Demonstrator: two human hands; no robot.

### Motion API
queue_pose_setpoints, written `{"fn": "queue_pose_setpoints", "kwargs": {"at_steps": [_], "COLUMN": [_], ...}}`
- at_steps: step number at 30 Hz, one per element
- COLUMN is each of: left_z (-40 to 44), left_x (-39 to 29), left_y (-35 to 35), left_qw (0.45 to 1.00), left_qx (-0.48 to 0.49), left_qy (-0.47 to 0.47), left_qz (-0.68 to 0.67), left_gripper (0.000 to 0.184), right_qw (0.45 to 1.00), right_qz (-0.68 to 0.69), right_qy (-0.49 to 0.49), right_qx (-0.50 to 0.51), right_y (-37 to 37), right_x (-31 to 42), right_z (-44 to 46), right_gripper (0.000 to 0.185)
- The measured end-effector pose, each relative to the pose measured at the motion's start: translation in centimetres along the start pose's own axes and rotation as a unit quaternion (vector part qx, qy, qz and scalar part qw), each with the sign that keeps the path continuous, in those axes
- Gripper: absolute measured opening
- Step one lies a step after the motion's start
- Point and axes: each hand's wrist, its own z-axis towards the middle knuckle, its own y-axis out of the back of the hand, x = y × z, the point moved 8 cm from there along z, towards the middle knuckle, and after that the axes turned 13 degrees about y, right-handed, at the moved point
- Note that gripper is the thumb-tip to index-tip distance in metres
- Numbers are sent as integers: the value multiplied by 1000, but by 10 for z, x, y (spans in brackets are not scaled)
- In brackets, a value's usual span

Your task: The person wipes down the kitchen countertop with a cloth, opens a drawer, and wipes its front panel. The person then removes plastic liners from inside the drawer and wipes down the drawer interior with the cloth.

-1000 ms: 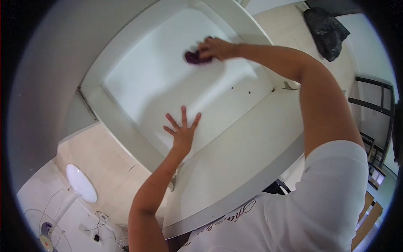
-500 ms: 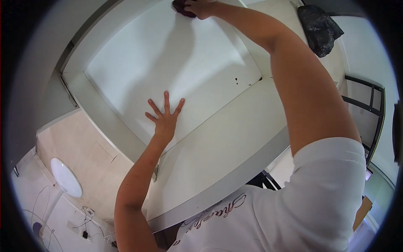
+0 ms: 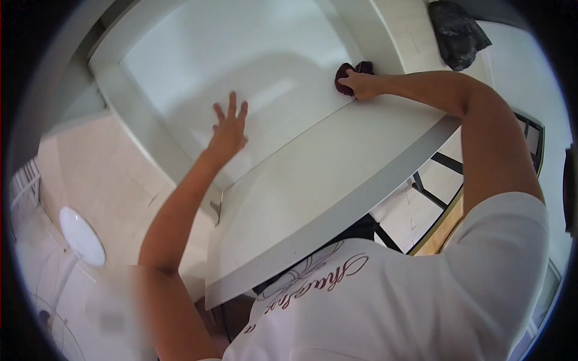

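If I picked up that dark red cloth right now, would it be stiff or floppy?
Probably floppy: the dark red cloth bunches up under the right hand. It may be light, since it's small enough for one hand. It probably won't roll, because it looks crumpled, not round.

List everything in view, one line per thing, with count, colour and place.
Cloth: one, dark red, in the near right corner of the box-like unit
Box-like unit: one, white, upper middle, open towards the camera
Panel: one, white with a grey edge, between box and shirt
Hinge: one clearly seen, metallic, at the panel's left end
Plastic bag: one, black, upper right
Round disc: one, white, lower left
Bars: several, black, right of the panel
Floor: one, beige, left
Shirt: one, white with dark lettering, bottom
Left hand: one, bare, fingers spread, over the unit's inner surface
Right hand: one, bare, gripping the cloth
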Motion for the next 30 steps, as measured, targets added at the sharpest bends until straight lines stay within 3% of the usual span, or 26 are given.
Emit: {"fn": "queue_pose_setpoints", "kwargs": {"at_steps": [1, 3, 7, 9, 11, 13, 17, 19, 21, 23, 25, 27, 29, 30], "left_z": [-6, -31, -74, -99, -123, -147, -190, -211, -238, -258, -282, -308, -333, -342], "left_x": [6, 11, 35, 51, 61, 73, 93, 105, 120, 130, 144, 149, 146, 145], "left_y": [11, 72, 131, 152, 165, 174, 187, 193, 206, 217, 235, 261, 285, 292], "left_qw": [1000, 984, 970, 952, 943, 928, 892, 878, 830, 812, 774, 754, 733, 724], "left_qx": [9, -112, -131, -203, -194, -232, -306, -336, -425, -437, -482, -548, -592, -612], "left_qy": [12, -9, 64, 69, 109, 117, 137, 140, 118, 121, 130, 72, 82, 108], "left_qz": [-3, -136, -193, -219, -247, -268, -301, -312, -342, -367, -389, -355, -326, -299], "left_gripper": [80, 64, 54, 46, 42, 40, 38, 36, 32, 28, 24, 21, 21, 22], "right_qw": [999, 997, 980, 959, 936, 901, 906, 919, 907, 808, 776, 815, 742, 741], "right_qz": [10, 1, 32, 40, -5, -3, 107, 208, 279, 513, 531, 336, 379, 379], "right_qy": [31, 75, 196, 273, 342, 433, 408, 331, 308, 279, 339, 468, 532, 534], "right_qx": [-21, -1, 28, 63, 78, -20, 40, 49, 71, 75, 28, -66, -152, -149], "right_y": [-2, -6, -15, -12, -9, -9, -4, -1, 25, 43, 94, 152, 186, 181], "right_x": [13, 71, 181, 247, 304, 339, 382, 379, 396, 412, 456, 509, 539, 541], "right_z": [10, 21, 64, 79, 89, 114, 110, 109, 72, 65, 41, 20, 18, 34], "right_gripper": [60, 57, 42, 36, 29, 30, 37, 39, 36, 28, 22, 20, 21, 21]}}
